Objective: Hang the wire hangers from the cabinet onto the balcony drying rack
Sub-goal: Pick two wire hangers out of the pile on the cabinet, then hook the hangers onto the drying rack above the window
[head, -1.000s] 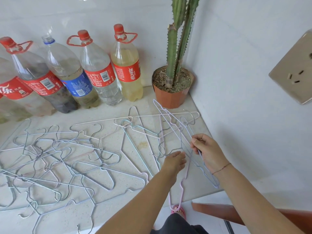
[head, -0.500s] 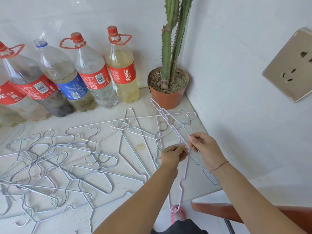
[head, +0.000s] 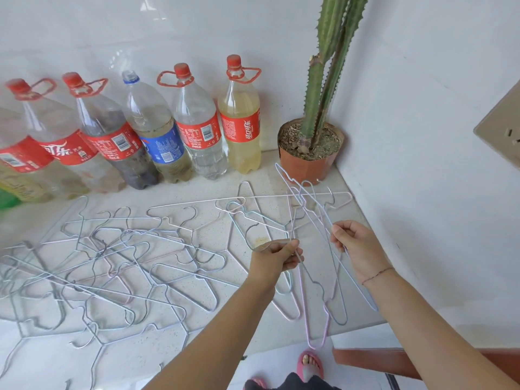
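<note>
Several thin wire hangers lie tangled across the white speckled cabinet top. My left hand pinches the neck of one hanger, its hook curling up to the left. My right hand grips a small bunch of pale blue and lilac hangers that slant from near the plant pot down past the counter's front edge. Both hands hold their wires lifted above the counter at its right end. The drying rack is out of view.
A row of large plastic soda bottles stands against the back wall. A tall cactus in an orange pot fills the back right corner. A wall socket is on the right wall. My foot in a pink sandal shows below the counter edge.
My left hand has closed on a hanger's neck and lifted it. My right hand has risen slightly with its bunch. The view has tilted down and to the left.
</note>
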`<state>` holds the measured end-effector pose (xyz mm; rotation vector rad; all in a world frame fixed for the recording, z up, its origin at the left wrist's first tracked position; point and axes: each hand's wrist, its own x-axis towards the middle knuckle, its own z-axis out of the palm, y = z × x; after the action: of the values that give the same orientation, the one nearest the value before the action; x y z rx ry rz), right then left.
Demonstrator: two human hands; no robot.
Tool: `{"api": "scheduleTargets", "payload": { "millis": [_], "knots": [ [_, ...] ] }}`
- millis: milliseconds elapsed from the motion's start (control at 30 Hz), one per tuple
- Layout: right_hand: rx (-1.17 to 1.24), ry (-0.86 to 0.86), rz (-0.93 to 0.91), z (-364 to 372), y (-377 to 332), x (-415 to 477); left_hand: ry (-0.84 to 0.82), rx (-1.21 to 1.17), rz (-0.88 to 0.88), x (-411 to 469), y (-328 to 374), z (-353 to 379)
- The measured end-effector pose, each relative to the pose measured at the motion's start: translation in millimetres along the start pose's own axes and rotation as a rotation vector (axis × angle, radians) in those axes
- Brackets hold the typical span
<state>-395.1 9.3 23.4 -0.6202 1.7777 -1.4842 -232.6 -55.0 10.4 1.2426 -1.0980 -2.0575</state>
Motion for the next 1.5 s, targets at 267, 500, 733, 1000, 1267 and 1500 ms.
{"api": "scheduleTargets", "payload": {
  "millis": [267, 500, 733, 1000, 1267, 1500],
  "knots": [
    [0.065, -0.056, -0.038, 46, -10, -15, 0.038, -0.015, 0.072, -40, 17, -56],
    [0.094, -0.143, -0.069, 98, -23, -37, 0.101, -0.043, 0.184, -89, 37, -101],
    [0.106, -0.443, -0.064, 143, -41, -80, 0.368, -0.193, 0.317, -160, 32, -133],
    [0.057, -0.831, -0.022, 159, -45, -171, 0.743, -0.321, 0.464, -277, -10, -139],
    [0.012, -1.184, 0.043, 154, -44, -301, 1.021, -0.447, 0.591, -423, -65, -121],
    [-0.028, -1.502, 0.14, 138, -37, -444, 1.325, -0.495, 0.691, -582, -129, -96]
  ]
}}
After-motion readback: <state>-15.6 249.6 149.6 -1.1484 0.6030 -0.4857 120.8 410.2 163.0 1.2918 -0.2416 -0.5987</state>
